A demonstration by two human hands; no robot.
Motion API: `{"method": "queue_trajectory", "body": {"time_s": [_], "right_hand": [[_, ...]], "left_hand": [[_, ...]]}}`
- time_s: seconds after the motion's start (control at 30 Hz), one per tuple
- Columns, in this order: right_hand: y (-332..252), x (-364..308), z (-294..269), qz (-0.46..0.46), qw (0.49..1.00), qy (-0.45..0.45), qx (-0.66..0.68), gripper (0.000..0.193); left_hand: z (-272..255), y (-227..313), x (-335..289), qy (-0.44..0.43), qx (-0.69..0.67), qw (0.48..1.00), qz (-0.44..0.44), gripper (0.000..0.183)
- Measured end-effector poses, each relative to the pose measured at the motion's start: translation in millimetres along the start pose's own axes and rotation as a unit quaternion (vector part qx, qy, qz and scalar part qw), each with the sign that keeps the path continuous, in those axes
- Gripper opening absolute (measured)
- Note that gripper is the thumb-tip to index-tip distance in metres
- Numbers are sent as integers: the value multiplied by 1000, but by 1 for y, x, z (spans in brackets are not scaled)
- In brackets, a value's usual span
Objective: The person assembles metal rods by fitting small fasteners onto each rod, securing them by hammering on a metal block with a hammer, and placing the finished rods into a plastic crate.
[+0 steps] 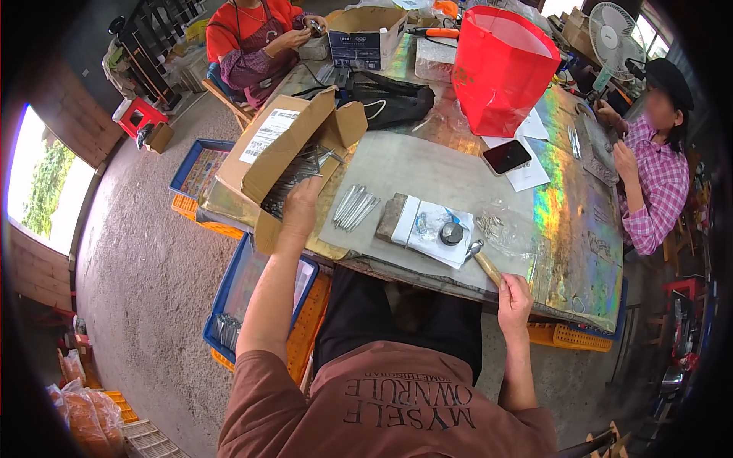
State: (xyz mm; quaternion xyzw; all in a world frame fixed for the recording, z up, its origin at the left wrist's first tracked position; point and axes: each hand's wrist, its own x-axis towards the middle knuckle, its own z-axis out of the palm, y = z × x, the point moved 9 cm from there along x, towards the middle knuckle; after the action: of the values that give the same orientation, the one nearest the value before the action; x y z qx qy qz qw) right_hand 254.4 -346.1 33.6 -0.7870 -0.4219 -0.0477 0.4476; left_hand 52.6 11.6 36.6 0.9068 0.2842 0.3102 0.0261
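Note:
My left hand [303,202] is at the open side of a tilted cardboard box [263,141] full of thin metal rods [286,183]. Its fingers are closed around what looks like one of these rods; the fingertips are partly hidden. Low at the table's front edge, my right hand [515,296] grips a hammer [487,266] by its wooden handle, the metal head resting near a white pad [437,229]. A round dark metal piece [451,233] sits on that pad, beside a grey block [392,217]. Between box and block lies a bunch of metal rods [356,208].
Small metal bits [495,226] lie on clear plastic at right. Farther back are a phone [507,156], a red bag [500,72], a black mesh bag [397,99] and another box [366,38]. Two people work at the table's far left and right. Blue crates [244,294] stand below left.

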Motion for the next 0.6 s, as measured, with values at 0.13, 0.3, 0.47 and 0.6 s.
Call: {"method": "queue_trajectory", "body": {"time_s": [0.13,0.3,0.47,0.6], "right_hand": [[-7,1,0,-14,1000,4,1,11],[-19,1,7,-18,1000,2,17,11],[-42,2,35,-2,992,-59,107,14],[-34,-13,85,202,906,-180,325,22]], "left_hand": [[-29,17,-6,114,-80,990,-4,18],[-25,30,-28,117,-418,885,-171,12],[-7,78,-51,89,-663,705,-236,9],[9,118,-66,34,-742,624,-242,8]]}}
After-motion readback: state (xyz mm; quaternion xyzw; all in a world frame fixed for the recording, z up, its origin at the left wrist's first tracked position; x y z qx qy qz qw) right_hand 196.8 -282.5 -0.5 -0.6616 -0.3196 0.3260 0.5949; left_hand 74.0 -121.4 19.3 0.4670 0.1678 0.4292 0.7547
